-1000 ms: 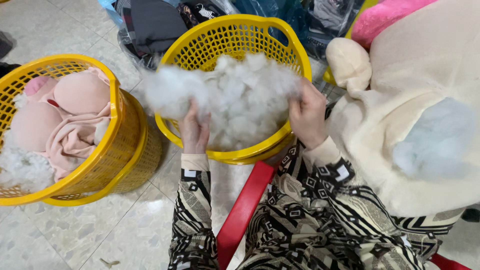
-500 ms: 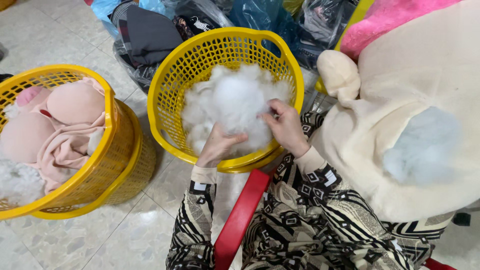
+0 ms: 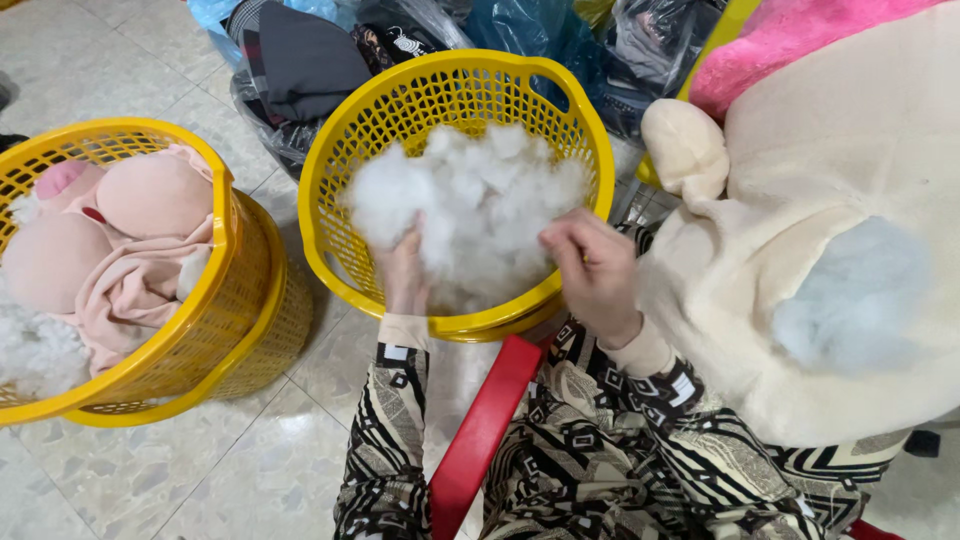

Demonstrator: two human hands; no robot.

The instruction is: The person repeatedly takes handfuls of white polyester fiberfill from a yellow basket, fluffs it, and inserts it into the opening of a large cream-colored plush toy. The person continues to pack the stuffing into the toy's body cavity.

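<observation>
A yellow plastic basket (image 3: 330, 250) stands on the floor in front of me, filled with white fluffy stuffing (image 3: 470, 200). My left hand (image 3: 402, 270) reaches into the near side of the pile, fingers sunk in the fibre. At the basket's near right rim my right hand (image 3: 590, 270) is curled closed, pinching the stuffing's edge. A large cream plush toy (image 3: 830, 180) with a pale blue patch (image 3: 850, 295) lies on my lap at the right, its stubby limb (image 3: 685, 150) pointing toward the basket.
A second yellow basket (image 3: 235, 290) at the left holds pink plush pieces (image 3: 130, 220) and some white stuffing (image 3: 35, 350). Dark and blue bags of fabric (image 3: 300, 60) lie behind the baskets. A pink plush (image 3: 790, 50) sits at top right. A red stool edge (image 3: 480, 430) shows between my knees.
A second ago both hands held a wad of stuffing lifted above the basket. It has gone down into the basket, and the hands have come lower and nearer the front rim.
</observation>
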